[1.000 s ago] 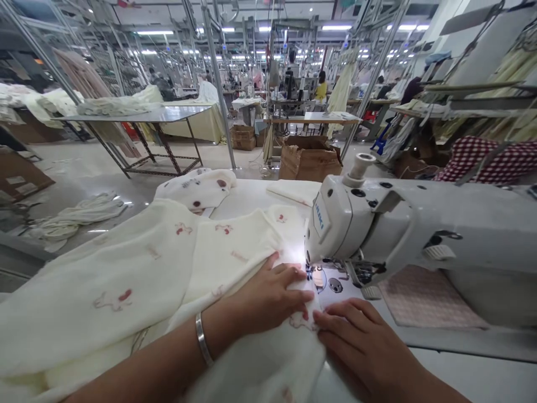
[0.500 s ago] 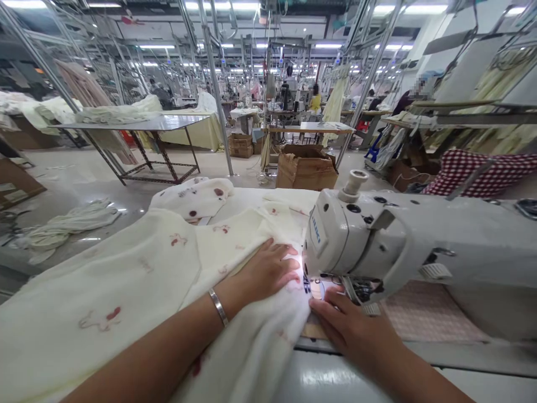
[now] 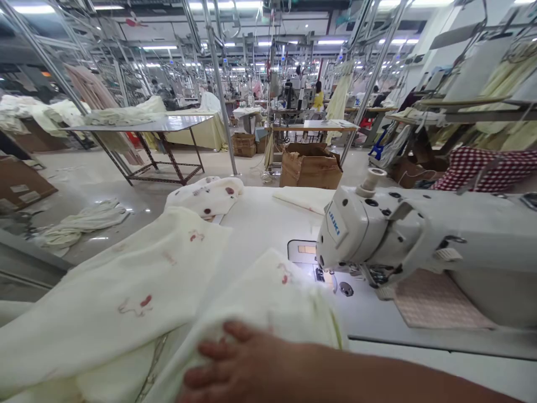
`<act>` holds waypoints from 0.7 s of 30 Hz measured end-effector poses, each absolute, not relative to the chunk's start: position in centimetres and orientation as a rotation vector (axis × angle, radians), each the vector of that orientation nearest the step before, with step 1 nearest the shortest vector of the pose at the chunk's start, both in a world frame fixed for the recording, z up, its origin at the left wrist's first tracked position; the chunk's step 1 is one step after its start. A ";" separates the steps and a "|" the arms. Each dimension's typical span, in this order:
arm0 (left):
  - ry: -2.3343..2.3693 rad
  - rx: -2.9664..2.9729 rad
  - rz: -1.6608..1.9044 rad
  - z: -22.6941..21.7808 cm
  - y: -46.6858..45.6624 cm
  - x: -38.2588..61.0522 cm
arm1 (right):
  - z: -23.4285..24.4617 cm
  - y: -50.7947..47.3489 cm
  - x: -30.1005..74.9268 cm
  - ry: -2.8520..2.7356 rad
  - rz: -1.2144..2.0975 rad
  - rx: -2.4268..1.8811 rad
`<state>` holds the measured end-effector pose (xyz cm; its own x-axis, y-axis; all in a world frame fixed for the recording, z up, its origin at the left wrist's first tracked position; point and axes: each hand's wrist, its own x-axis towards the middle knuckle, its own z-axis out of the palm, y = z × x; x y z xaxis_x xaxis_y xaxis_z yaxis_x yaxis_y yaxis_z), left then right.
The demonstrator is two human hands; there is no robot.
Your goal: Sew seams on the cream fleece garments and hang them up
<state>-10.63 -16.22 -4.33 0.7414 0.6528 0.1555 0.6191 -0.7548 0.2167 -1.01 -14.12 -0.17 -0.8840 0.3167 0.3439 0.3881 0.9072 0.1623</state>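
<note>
My right hand reaches in from the lower right and rests on a cream printed cloth, its fingers spread and pointing left. This piece lies in front of the white sewing machine, its corner just left of the lit presser foot. A larger part of the cream fabric, printed with small reddish figures, spreads to the left and hangs over the table's near side. Whether the two parts are joined is hidden. My left hand is out of view.
A folded spotted cloth and a flat cream piece lie on the white machine table. Pink checked fabric sits under the machine arm. Beyond stand a cardboard box and a metal-topped table.
The cloth has come away from the presser foot toward me and to the left. My right hand has moved left from the needle area onto the cloth. My left hand has left the view.
</note>
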 end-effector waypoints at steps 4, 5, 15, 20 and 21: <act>0.990 2.795 0.401 -2.1 -16.4 -13.3 | -0.6 -8.5 0.4 -2.613 -0.289 -1.032; 1.034 2.797 0.410 -1.8 -15.8 -14.0 | -0.4 -8.1 1.1 -2.531 -0.302 -1.169; 1.054 3.069 0.140 0.6 -11.0 -22.9 | 0.9 -23.3 12.7 -2.292 -0.290 -1.318; 1.093 2.820 0.057 4.5 -12.6 -13.3 | 2.8 -23.2 12.0 -2.481 -0.070 -1.145; 1.074 2.796 0.023 4.8 -12.7 -11.3 | 3.2 -23.0 11.3 -2.488 -0.055 -1.168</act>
